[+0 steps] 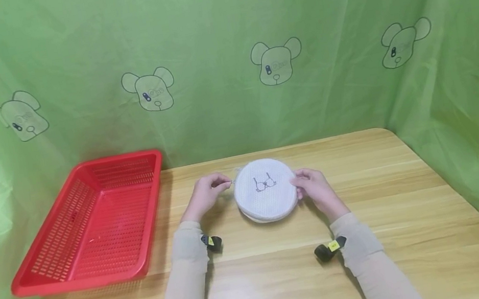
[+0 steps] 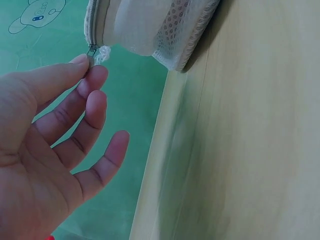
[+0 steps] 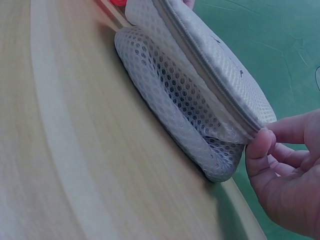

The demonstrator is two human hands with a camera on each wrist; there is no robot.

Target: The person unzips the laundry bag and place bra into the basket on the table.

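A round white mesh laundry bag (image 1: pixel 268 202) with a bra drawn on its lid stands on the table. Between thumb and index finger, my left hand (image 1: pixel 206 195) pinches the small zipper pull (image 2: pixel 91 60) at the bag's left edge; its other fingers are spread loosely. On the opposite side my right hand (image 1: pixel 317 190) grips the lid's rim, thumb and index finger pinching beside the zipper (image 3: pixel 215 80). The zipper looks closed along the stretch seen in the right wrist view. Below it the mesh side wall (image 3: pixel 170 100) is creased and sagging. What the bag contains is hidden.
To the left, a red plastic basket (image 1: pixel 150 225) with slotted walls stands on the wooden table (image 1: pixel 415 206). Green curtains (image 1: pixel 201 21) printed with bear heads hang behind the table and on both sides. Each forearm has a black device strapped near the wrist.
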